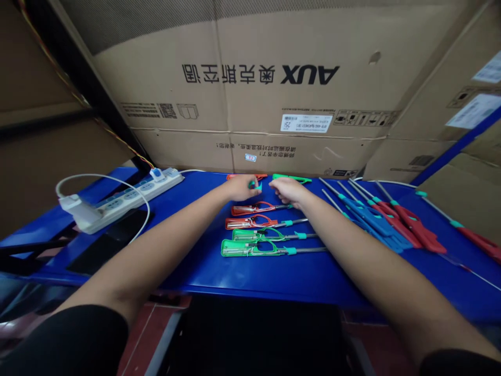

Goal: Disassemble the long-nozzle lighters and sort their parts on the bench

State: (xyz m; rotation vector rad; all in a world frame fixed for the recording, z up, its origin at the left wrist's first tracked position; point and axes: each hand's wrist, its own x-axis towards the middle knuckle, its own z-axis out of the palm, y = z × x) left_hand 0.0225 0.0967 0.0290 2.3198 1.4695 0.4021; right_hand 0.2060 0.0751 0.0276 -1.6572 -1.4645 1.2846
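Note:
My left hand (241,188) pinches a small teal plastic piece (254,184) at the far side of the blue table (258,277). My right hand (287,190) lies beside it, fingers loosely curled, close to a green lighter (291,178) lying crosswise at the back. A red lighter (246,177) lies partly hidden behind my left hand. Below my hands lie several long-nozzle lighters side by side, with red (250,210) and green (242,248) bodies. Further right lie blue lighters (376,222) and red ones (410,224), fanned out with their metal nozzles pointing back.
A white power strip (129,198) with a plugged-in adapter and white cable sits at the table's left. A black flat object (105,245) lies near it. Large cardboard boxes (258,89) stand along the back edge, and a lone red lighter (477,240) lies far right.

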